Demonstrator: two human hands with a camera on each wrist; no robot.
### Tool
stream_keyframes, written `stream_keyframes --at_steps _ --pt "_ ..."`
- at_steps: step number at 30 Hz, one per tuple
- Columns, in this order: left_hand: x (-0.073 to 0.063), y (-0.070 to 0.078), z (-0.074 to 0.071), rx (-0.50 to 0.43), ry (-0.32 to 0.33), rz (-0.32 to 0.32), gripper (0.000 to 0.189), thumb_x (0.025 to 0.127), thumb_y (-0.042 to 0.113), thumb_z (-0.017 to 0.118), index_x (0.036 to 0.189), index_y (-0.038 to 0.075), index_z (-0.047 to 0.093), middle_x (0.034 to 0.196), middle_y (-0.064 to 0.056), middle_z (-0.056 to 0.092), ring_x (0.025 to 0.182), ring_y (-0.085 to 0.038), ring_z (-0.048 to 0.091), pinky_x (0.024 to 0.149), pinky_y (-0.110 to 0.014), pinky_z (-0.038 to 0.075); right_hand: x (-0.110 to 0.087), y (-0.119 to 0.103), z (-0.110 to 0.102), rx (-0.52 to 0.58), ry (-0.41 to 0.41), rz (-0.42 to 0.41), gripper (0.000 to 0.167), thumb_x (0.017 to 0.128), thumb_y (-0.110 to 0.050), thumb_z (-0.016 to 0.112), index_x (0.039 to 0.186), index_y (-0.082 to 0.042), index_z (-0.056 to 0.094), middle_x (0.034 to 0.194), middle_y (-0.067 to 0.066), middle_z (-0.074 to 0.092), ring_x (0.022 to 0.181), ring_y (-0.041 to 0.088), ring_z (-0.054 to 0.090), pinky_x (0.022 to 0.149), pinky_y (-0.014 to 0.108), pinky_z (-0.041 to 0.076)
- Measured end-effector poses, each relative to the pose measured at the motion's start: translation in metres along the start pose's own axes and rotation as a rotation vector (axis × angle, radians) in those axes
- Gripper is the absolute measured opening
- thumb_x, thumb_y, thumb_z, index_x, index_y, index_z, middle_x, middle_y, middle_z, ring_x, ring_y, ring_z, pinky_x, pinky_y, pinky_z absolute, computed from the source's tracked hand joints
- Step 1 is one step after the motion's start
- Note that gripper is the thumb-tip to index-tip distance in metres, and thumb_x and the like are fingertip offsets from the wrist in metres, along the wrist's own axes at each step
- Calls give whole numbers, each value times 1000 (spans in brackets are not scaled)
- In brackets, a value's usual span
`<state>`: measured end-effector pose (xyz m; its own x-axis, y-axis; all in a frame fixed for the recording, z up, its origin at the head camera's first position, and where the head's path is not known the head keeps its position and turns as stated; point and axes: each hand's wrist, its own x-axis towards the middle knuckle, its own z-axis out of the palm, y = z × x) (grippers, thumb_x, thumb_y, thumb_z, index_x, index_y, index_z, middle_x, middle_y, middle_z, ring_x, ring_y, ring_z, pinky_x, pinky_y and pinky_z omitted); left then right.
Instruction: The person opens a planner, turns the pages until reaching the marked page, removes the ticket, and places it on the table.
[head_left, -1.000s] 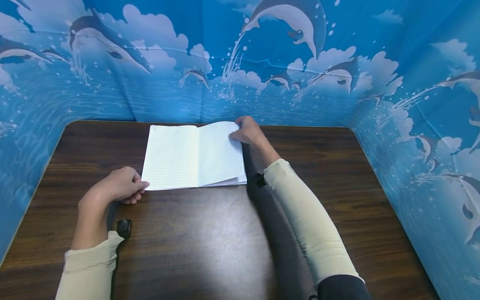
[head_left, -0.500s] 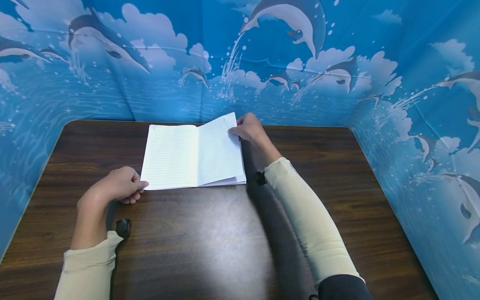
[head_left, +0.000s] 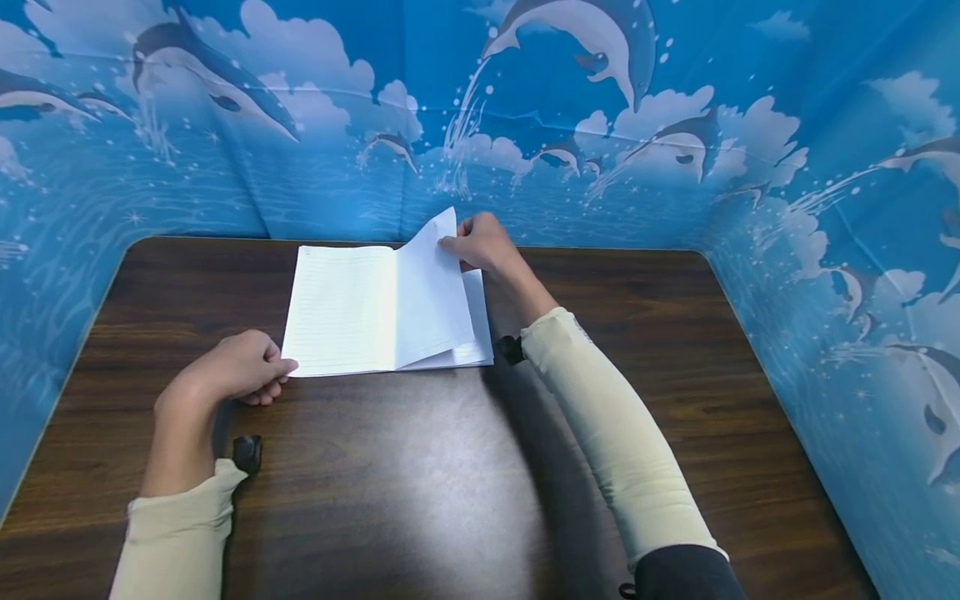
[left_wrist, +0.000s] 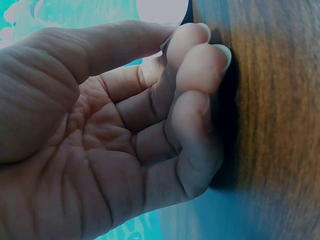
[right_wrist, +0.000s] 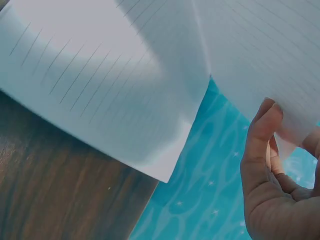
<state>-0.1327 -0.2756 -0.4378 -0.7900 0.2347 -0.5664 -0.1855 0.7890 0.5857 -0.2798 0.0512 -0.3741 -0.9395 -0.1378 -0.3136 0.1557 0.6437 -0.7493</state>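
Observation:
An open lined notebook [head_left: 341, 312] lies near the far edge of the table. My left hand [head_left: 243, 367] pinches its near left corner between thumb and curled fingers; in the left wrist view the other fingertips [left_wrist: 192, 110] are curled down by the wood. At the far right, my right hand [head_left: 483, 242] pinches the outer edge of a single page [head_left: 431, 292], which is raised and bent toward the left. Under it, a strip of the page beneath [head_left: 480, 321] shows. The right wrist view has the lifted sheet [right_wrist: 265, 50] between thumb and fingers.
The dark wooden table [head_left: 375, 483] spreads around the notebook. A blue dolphin-print cloth [head_left: 337, 183] hangs right behind the table's far edge and along its sides. Each wrist wears a small black device [head_left: 247, 454].
My right hand has lifted the page's far corner and moved a little left and away, uncovering the page beneath. The left hand has stayed at its corner.

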Motion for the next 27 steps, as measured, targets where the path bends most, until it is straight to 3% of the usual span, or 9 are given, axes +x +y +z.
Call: stream_keyframes --at_steps 4,11,20,27 --pt "1 0 0 2 3 -4 39 113 16 53 79 3 66 69 -3 65 63 -18 60 64 -35 54 -1 -6 2 -7 -10 6 46 106 -25 69 69 -13 45 62 0 43 69 20 67 92 44 62" --pt "2 0 -1 8 -3 -8 39 113 16 53 79 3 67 69 -3 65 63 -18 61 64 -34 54 -1 -15 6 51 -40 -7 42 108 -23 66 73 -12 46 68 2 41 89 34 75 96 48 62" --pt "3 0 -2 8 -3 -7 39 113 16 52 79 3 66 68 -3 65 63 -17 61 64 -35 54 -2 -29 16 146 -71 -28 25 108 -20 65 91 -7 53 109 11 58 95 31 78 96 46 63" --pt "3 1 -1 8 -5 -1 40 113 17 52 78 3 66 68 -2 64 62 -17 60 62 -34 54 -4 -38 25 174 -77 -56 26 109 -18 64 89 -6 53 115 16 63 80 23 78 91 43 64"
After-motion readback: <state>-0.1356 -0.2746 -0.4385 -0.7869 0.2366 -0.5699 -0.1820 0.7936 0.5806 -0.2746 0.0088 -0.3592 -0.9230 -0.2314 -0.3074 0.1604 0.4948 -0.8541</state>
